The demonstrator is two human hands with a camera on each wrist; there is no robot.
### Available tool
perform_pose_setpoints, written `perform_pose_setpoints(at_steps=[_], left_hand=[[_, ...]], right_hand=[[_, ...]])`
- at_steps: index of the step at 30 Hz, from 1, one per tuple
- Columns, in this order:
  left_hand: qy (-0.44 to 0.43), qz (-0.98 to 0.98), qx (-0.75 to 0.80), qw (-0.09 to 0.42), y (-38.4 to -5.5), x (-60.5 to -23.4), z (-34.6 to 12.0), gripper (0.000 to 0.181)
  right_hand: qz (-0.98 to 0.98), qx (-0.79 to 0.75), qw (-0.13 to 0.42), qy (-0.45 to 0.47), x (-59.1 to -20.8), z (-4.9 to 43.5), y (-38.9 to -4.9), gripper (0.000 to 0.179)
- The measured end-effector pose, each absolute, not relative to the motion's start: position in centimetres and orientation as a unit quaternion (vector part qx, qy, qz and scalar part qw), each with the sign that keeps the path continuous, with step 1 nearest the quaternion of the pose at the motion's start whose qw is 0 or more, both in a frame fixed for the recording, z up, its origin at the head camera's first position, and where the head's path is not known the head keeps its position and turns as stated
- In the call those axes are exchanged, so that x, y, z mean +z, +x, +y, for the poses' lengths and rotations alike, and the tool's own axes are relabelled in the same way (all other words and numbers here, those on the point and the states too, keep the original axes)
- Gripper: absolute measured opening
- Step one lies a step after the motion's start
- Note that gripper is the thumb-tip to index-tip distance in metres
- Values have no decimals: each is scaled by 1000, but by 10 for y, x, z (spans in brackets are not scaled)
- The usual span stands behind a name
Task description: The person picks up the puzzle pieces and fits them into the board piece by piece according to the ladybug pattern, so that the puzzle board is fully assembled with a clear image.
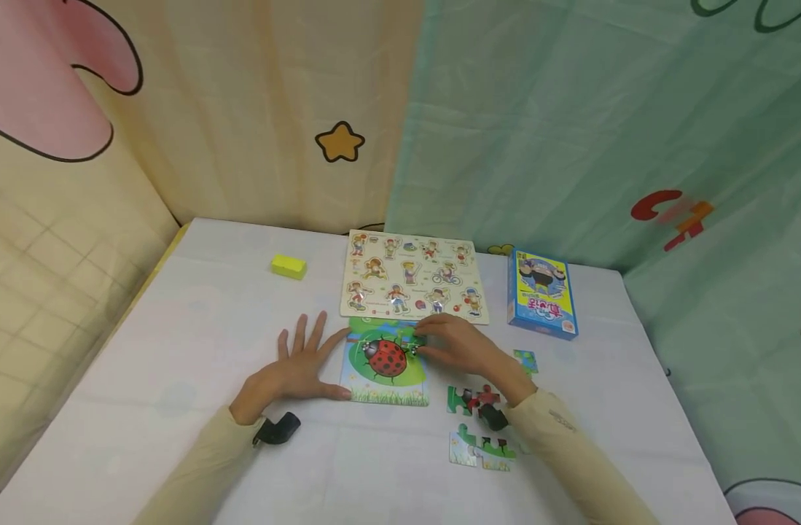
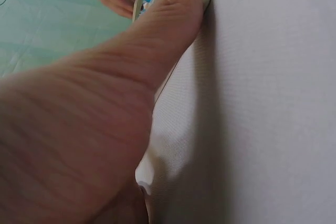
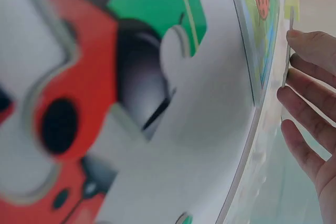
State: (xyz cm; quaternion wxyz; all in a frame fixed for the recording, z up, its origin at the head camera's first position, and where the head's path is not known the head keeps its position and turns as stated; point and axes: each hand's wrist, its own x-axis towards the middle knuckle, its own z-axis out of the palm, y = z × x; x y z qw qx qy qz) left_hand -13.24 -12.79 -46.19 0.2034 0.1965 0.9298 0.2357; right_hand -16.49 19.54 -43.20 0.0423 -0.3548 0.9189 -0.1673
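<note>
A ladybug puzzle board (image 1: 385, 394) lies flat in the middle of the table, its picture a red ladybug on a green leaf. With fingers spread, my left hand (image 1: 294, 373) rests at the board's left side, thumb at its lower left corner and index finger near the upper left. In the left wrist view the thumb (image 2: 176, 9) touches the board's edge. My right hand (image 1: 462, 345) is over the board's right side. The right wrist view shows its thumb and fingers pinching a thin puzzle piece (image 3: 287, 59), seen edge-on; its picture is mostly hidden.
Loose puzzle pieces (image 1: 462, 448) lie right of the board, some beneath my right forearm. Behind the board is a wooden peg puzzle (image 1: 409, 292) with cartoon children. A blue card box (image 1: 542, 293) sits at the back right, a yellow block (image 1: 288, 266) at the back left.
</note>
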Motion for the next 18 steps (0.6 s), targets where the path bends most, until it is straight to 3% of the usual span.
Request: perform_pose_setpoints(at_steps=[18], left_hand=[[203, 929, 234, 204, -132, -460, -129, 113]], right_hand=[[918, -164, 75, -352, -435, 136, -178, 32]])
